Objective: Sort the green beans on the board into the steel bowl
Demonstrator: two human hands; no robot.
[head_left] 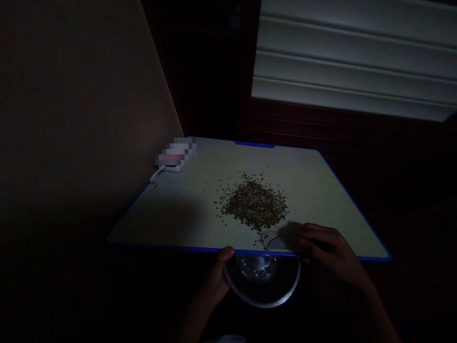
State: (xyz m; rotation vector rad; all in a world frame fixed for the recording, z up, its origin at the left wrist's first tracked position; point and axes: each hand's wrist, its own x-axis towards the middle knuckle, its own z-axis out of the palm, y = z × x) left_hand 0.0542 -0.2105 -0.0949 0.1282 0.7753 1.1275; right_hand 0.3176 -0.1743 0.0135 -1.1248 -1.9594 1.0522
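Note:
A heap of small greenish-brown grains lies in the middle of a pale table with a blue edge. Just below the table's near edge, my left hand grips the left rim of a shiny metal bowl that holds a few grains. My right hand rests on the table at its near edge, right of the bowl. Its fingers are curled and bent towards the heap. What, if anything, is under those fingers is lost in shadow.
A white box with a cord sits at the table's far left corner against a beige wall. White slatted blinds hang behind. The room is very dark around the table.

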